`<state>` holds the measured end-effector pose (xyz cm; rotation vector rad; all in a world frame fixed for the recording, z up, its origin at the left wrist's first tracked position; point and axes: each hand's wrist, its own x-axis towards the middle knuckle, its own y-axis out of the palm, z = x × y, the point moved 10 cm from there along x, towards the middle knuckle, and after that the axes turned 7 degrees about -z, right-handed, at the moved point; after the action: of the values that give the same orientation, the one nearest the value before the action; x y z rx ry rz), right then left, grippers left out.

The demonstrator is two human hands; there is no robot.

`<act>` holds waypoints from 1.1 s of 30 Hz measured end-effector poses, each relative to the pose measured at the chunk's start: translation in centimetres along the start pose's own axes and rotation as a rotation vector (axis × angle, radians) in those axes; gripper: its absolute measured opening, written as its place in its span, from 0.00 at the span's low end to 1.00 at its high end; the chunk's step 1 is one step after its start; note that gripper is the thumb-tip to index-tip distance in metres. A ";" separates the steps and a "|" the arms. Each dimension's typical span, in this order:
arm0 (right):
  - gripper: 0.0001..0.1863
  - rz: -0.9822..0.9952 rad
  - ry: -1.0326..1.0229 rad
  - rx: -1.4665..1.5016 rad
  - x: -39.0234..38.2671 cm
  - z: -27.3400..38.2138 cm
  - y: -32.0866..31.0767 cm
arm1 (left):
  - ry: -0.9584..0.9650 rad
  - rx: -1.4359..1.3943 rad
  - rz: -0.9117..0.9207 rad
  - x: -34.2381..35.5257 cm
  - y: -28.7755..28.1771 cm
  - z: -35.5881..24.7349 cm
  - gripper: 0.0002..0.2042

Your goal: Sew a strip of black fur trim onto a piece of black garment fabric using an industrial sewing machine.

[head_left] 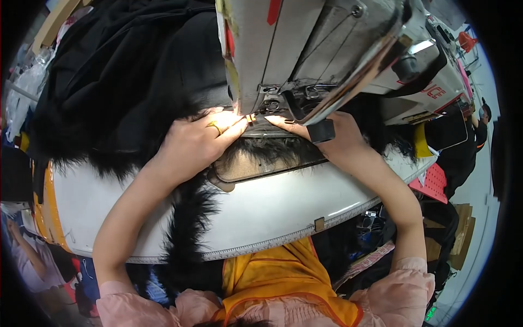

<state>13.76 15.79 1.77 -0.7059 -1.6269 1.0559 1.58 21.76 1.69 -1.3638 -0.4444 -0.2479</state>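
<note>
White table (pixel 289 199) supports black cloth (pixel 136 65) under the sewing machine (pixel 280 54), left hand (pixel 193 139) and right hand (pixel 348 141) apparently steadying it, both grips unclear.

Lettering and scale marks

Red lettering (pixel 434 91) stands on the pale right-hand part of the sewing machine (pixel 294 43). A small label (pixel 418 116) below it is too small to read. A measuring scale (pixel 256 251) with fine dark graduations runs along the worktop (pixel 283 207) at its near edge, its figures illegible. Print on a pink strip (pixel 372 259) at lower right cannot be made out.
</note>
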 end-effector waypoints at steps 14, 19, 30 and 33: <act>0.20 0.153 -0.027 -0.047 0.1 0.4 1.4 | 0.082 -0.011 -0.203 -0.2 -0.6 -0.5 0.16; 0.10 0.006 -0.072 -0.041 -0.4 -0.1 1.3 | 0.109 0.005 -0.288 1.4 -1.9 0.2 0.11; 0.23 0.352 -0.250 -0.221 -2.8 4.3 -2.1 | 0.364 0.282 -0.046 0.5 -1.3 -6.2 0.08; 0.29 0.159 -0.169 -0.058 -1.5 7.2 -3.2 | 0.346 0.318 -0.011 0.3 -0.3 -5.6 0.08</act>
<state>7.57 11.01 3.38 -0.8136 -1.7743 1.2132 2.60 16.21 1.30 -0.9826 -0.1900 -0.3968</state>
